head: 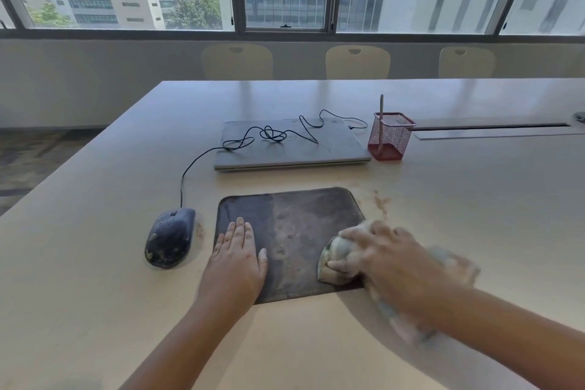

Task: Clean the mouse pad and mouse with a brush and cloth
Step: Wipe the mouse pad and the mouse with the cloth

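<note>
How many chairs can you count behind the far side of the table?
3. One chair stands left, one in the middle, one right, all below the windows; only their backrests show. More may be hidden beyond the frame's edges.

Pad: matt dark cloth face, dusty. Mouse: glossy dark plastic, smudged. Cloth: soft, pale, crumpled. Table: smooth, satin beige. Laptop: matt grey. Holder: red wire mesh.
</note>
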`<state>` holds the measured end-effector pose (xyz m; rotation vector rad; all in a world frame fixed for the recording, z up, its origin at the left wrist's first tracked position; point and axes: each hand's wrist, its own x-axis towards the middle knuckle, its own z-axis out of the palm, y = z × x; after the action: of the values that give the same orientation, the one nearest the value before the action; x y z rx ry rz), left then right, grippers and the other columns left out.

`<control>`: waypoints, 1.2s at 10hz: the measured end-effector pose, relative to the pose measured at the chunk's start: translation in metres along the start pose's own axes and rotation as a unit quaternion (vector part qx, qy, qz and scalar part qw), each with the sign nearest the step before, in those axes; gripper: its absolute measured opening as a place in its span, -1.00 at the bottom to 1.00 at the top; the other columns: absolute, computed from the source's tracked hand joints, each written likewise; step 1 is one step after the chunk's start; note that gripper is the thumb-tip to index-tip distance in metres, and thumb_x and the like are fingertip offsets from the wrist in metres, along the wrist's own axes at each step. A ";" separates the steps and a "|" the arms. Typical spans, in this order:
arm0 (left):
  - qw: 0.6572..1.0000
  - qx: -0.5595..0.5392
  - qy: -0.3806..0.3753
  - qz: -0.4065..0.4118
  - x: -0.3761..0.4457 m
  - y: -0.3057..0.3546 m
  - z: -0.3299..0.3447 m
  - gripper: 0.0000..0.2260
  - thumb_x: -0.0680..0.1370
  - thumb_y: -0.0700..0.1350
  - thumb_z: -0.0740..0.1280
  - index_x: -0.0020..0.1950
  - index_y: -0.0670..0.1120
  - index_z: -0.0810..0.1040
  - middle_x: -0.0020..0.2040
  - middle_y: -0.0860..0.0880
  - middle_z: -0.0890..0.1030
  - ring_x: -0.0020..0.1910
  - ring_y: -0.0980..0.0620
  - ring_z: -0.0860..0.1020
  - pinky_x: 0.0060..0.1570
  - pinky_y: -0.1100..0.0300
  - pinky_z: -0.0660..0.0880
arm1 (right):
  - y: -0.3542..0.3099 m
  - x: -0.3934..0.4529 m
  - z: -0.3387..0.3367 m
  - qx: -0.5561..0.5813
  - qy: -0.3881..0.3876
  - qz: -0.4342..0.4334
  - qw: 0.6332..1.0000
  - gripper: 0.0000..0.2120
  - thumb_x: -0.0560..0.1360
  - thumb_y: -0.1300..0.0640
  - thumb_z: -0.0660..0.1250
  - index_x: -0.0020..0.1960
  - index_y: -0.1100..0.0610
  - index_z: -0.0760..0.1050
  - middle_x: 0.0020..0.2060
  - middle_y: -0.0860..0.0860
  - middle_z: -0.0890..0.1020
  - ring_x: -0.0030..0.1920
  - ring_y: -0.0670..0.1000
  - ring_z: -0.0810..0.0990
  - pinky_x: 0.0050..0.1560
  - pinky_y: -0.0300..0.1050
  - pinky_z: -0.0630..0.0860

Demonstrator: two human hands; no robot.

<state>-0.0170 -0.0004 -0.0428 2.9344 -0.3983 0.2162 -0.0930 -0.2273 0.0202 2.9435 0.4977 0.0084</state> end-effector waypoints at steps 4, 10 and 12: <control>1.000 0.001 -0.001 0.000 0.001 -0.001 0.001 -0.48 0.62 0.05 -0.10 0.51 -0.16 -0.12 0.54 -0.10 -0.10 0.52 0.02 -0.12 0.45 0.18 -0.17 | 0.038 0.064 -0.010 -0.170 -0.039 0.151 0.973 -0.70 0.55 0.10 0.14 0.23 -0.10 0.48 0.28 -0.01 0.37 0.31 0.19 0.25 0.29 0.17 0.24; 1.000 -0.010 0.013 -0.015 0.000 0.002 -0.001 -0.47 0.61 0.04 -0.07 0.51 -0.16 -0.09 0.54 -0.10 -0.06 0.52 0.03 -0.09 0.45 0.17 -0.15 | 0.066 0.096 -0.044 -0.130 -0.130 0.115 0.976 -0.71 0.50 -0.10 0.25 0.20 -0.15 0.51 0.19 -0.06 0.43 0.29 0.09 0.28 0.16 0.04 0.29; 1.000 -0.019 0.001 -0.014 -0.001 0.004 -0.003 -0.48 0.62 0.04 -0.07 0.51 -0.15 -0.10 0.54 -0.10 -0.08 0.52 0.02 -0.11 0.45 0.16 -0.17 | 0.054 0.085 -0.069 -0.015 -0.058 0.083 0.995 -0.73 0.55 -0.01 0.20 0.18 -0.30 0.47 0.22 -0.10 0.41 0.21 0.06 0.28 0.14 0.04 0.26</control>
<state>-0.0194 -0.0036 -0.0395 2.9000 -0.3583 0.2041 0.0030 -0.2388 0.0951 2.9257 0.2353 -0.1333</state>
